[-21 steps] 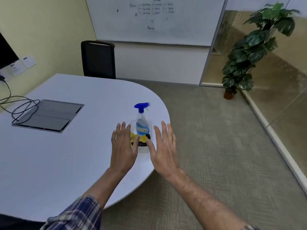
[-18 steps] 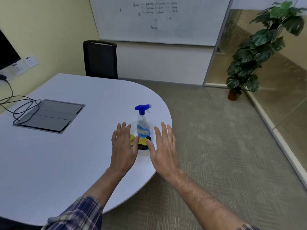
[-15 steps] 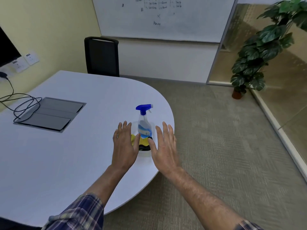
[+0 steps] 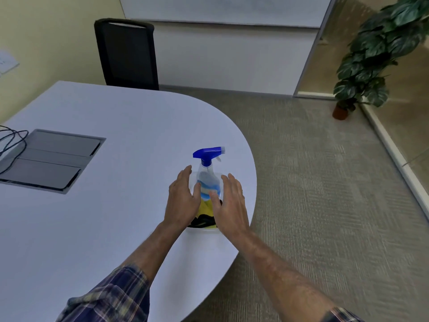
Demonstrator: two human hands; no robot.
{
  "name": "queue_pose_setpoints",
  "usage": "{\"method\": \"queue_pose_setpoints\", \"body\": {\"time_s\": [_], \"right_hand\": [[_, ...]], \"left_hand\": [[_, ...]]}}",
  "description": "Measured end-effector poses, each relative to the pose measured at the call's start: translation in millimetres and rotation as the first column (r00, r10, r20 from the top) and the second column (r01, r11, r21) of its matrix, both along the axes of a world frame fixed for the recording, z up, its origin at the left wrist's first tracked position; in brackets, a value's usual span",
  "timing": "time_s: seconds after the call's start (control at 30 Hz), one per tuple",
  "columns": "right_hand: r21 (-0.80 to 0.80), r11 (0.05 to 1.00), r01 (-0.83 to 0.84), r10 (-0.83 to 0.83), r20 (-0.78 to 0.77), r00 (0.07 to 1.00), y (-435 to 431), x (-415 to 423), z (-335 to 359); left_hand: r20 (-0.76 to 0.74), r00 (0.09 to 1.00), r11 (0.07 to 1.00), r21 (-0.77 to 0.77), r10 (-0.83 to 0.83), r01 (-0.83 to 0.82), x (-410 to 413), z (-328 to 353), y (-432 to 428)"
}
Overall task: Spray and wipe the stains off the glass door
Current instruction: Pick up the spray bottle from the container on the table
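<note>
A clear spray bottle (image 4: 208,175) with a blue trigger head and a blue label stands in a clear container (image 4: 204,228) near the white table's right edge. A yellow cloth (image 4: 204,209) and something black lie in the container at the bottle's foot. My left hand (image 4: 182,201) is just left of the bottle, fingers spread, holding nothing. On the bottle's other side my right hand (image 4: 231,203) is also spread and holds nothing. The glass wall (image 4: 408,94) runs along the far right.
The white rounded table (image 4: 104,217) holds a grey cable hatch (image 4: 50,159) with black cables at the left. A black chair (image 4: 126,53) stands behind the table. A potted plant (image 4: 376,52) stands on the carpet by the glass wall. A whiteboard hangs on the back wall.
Both hands have moved forward and now flank the spray bottle. The view has tilted down and come closer to the table.
</note>
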State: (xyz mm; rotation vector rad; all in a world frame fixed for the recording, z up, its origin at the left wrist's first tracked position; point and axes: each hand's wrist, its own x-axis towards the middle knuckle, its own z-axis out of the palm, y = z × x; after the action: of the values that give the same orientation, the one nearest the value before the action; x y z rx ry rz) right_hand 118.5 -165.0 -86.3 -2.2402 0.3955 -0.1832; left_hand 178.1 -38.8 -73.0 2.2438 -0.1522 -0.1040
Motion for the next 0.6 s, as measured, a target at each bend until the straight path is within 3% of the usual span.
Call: {"method": "queue_pose_setpoints", "body": {"time_s": [0.37, 0.6], "right_hand": [[0.184, 0.980, 0.075, -0.076, -0.003, 0.997, 6.5, 54.9, -33.4], [0.218, 0.969, 0.114, -0.117, 0.003, 0.993, 7.3, 74.1, -43.9]], "left_hand": [[-0.049, 0.999, 0.990, -0.137, -0.017, 0.010, 30.5, -38.0, -7.1], [-0.043, 0.998, 0.976, -0.215, -0.037, 0.027, 43.2, -53.2, -5.6]]}}
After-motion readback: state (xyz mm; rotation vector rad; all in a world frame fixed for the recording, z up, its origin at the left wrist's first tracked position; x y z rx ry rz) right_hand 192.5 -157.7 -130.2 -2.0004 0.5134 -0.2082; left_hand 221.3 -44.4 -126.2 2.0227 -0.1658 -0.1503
